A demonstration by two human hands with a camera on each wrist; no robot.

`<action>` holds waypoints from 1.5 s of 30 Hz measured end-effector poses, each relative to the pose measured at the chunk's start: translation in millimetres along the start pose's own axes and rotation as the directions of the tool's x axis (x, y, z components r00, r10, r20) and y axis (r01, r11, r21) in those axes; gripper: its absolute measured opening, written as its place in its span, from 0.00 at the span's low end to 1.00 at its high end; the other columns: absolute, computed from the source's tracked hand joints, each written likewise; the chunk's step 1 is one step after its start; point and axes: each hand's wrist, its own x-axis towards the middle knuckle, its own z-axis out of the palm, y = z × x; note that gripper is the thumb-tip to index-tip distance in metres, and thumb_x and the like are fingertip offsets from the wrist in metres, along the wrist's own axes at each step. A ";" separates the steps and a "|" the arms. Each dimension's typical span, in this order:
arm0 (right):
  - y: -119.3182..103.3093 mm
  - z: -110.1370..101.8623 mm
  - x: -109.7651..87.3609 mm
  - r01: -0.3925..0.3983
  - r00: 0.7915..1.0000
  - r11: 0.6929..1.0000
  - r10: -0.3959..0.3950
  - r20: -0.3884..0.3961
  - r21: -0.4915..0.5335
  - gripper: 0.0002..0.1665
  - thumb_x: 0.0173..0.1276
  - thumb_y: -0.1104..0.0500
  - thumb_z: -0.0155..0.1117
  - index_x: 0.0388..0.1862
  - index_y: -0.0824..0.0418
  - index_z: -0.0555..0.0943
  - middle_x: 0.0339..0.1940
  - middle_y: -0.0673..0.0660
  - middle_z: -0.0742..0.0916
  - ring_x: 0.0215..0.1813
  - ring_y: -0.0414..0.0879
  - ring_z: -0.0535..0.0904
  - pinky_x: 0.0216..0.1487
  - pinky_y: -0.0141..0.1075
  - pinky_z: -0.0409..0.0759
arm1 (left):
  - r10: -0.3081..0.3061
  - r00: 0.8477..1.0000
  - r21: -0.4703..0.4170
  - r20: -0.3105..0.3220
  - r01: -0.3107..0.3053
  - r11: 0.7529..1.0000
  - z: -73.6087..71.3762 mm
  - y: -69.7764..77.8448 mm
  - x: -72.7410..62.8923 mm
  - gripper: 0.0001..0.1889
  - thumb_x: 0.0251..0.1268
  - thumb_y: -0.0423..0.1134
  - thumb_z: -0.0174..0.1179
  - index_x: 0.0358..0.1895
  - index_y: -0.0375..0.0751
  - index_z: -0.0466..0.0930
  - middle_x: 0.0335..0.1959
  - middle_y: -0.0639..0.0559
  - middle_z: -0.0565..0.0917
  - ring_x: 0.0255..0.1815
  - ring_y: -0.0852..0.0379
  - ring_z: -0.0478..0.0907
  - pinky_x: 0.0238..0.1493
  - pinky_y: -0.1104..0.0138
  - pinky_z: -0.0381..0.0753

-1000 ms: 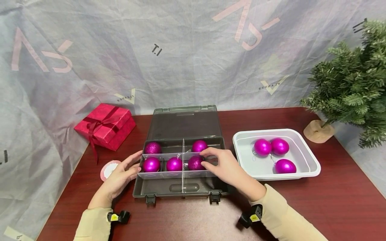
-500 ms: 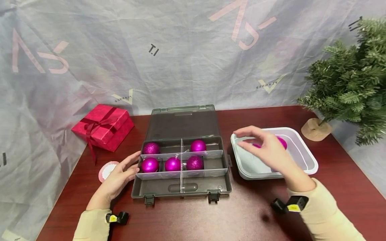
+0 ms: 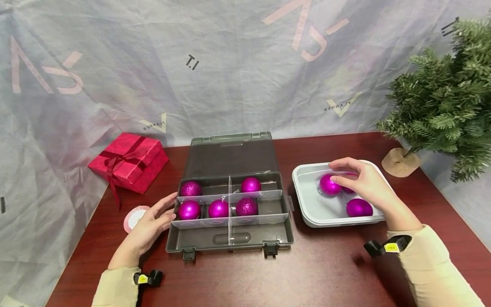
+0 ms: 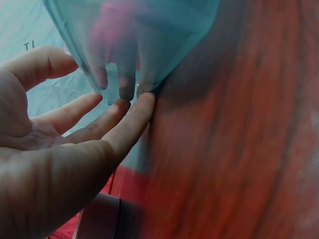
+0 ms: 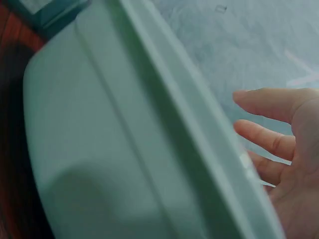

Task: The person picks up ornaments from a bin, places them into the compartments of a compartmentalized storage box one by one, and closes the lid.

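Observation:
My left hand (image 3: 147, 226) rests its fingertips on the left wall of a smoky, see-through divided box (image 3: 192, 238), whose lid (image 3: 232, 157) lies folded back. The left wrist view shows those fingers (image 4: 119, 124) nearly straight against the wall. Several purple Christmas baubles, matte (image 3: 218, 209) and glittery (image 3: 246, 207), sit in its back and middle compartments. Over the white tray (image 3: 318, 222) my right hand (image 3: 366, 185) hovers, thumb and fingers spread, the thumb overlapping a matte bauble (image 3: 327, 185). Another bauble (image 3: 359, 209) lies nearer the front; a third is partly hidden behind the hand.
A red gift box (image 3: 132, 162) with a ribbon stands at the back left. Behind my left hand lies a pink-and-white round item (image 3: 134, 218). An artificial fir tree (image 3: 441, 102) on a wooden base (image 3: 400, 163) stands right of the tray. Grey cloth hangs behind the table.
My right hand has left the glittery bauble in the box's middle row and moved right, over the tray. My left hand has stayed at the box's left wall.

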 end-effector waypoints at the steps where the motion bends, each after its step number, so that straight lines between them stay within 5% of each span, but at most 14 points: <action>1: 3.7 -0.2 0.3 0.002 1.000 1.000 -0.002 0.003 -0.001 0.23 0.66 0.62 0.75 0.59 0.64 0.83 0.55 0.65 0.86 0.50 0.41 0.87 0.45 0.24 0.80 | 0.001 1.000 0.001 0.001 -0.001 1.000 0.2 -0.1 0.0 0.34 0.77 0.31 0.53 0.81 0.38 0.52 0.78 0.32 0.53 0.64 0.65 0.71 0.58 0.69 0.76; 9: 21.1 7.2 5.5 0.054 0.997 0.998 -0.052 0.055 -0.031 0.26 0.61 0.65 0.78 0.59 0.67 0.83 0.54 0.63 0.87 0.55 0.49 0.85 0.54 0.27 0.78 | 0.074 0.997 -0.045 0.026 -0.073 0.996 -2.0 -3.3 0.8 0.32 0.77 0.27 0.50 0.80 0.34 0.52 0.73 0.43 0.63 0.64 0.63 0.73 0.57 0.67 0.78; 14: 23.4 7.1 3.3 0.091 0.994 0.989 -0.083 0.075 -0.120 0.27 0.58 0.68 0.79 0.58 0.66 0.84 0.53 0.64 0.88 0.58 0.58 0.83 0.55 0.25 0.76 | 0.062 0.998 -0.038 0.029 -0.061 0.997 -2.6 -4.7 2.4 0.33 0.77 0.28 0.50 0.81 0.35 0.50 0.72 0.48 0.63 0.64 0.64 0.73 0.58 0.67 0.77; 23: 23.9 9.4 -0.1 0.085 0.990 0.979 -0.062 0.127 -0.186 0.30 0.55 0.70 0.79 0.59 0.66 0.84 0.55 0.66 0.86 0.55 0.63 0.83 0.54 0.52 0.80 | 0.024 1.000 0.014 0.014 -0.025 1.000 -2.2 -3.6 3.3 0.34 0.77 0.31 0.52 0.81 0.36 0.50 0.77 0.33 0.54 0.65 0.67 0.70 0.58 0.69 0.76; 34: 27.7 16.7 2.4 0.148 0.988 0.934 -0.124 0.094 -0.326 0.30 0.48 0.68 0.83 0.53 0.60 0.88 0.48 0.61 0.89 0.49 0.55 0.86 0.47 0.52 0.83 | 0.016 1.000 0.016 0.004 -0.016 1.000 -1.7 -2.3 0.8 0.34 0.77 0.31 0.52 0.81 0.37 0.51 0.77 0.32 0.54 0.65 0.67 0.69 0.58 0.70 0.75; 40: 23.1 12.6 0.6 0.095 0.992 0.974 -0.075 0.105 -0.204 0.27 0.54 0.69 0.80 0.55 0.63 0.86 0.51 0.64 0.88 0.51 0.60 0.85 0.49 0.51 0.83 | 0.009 1.000 0.017 0.000 -0.009 1.000 -1.3 -1.7 0.5 0.34 0.77 0.31 0.52 0.81 0.37 0.50 0.78 0.33 0.54 0.65 0.67 0.69 0.58 0.70 0.75; 45: 12.3 9.3 0.2 0.081 0.995 0.983 -0.071 0.062 -0.164 0.26 0.56 0.64 0.81 0.55 0.60 0.86 0.49 0.59 0.89 0.50 0.56 0.86 0.43 0.38 0.84 | 0.006 1.000 0.021 0.005 -0.006 1.000 -1.9 -2.2 1.5 0.34 0.77 0.32 0.52 0.82 0.38 0.50 0.78 0.32 0.53 0.65 0.66 0.68 0.58 0.70 0.75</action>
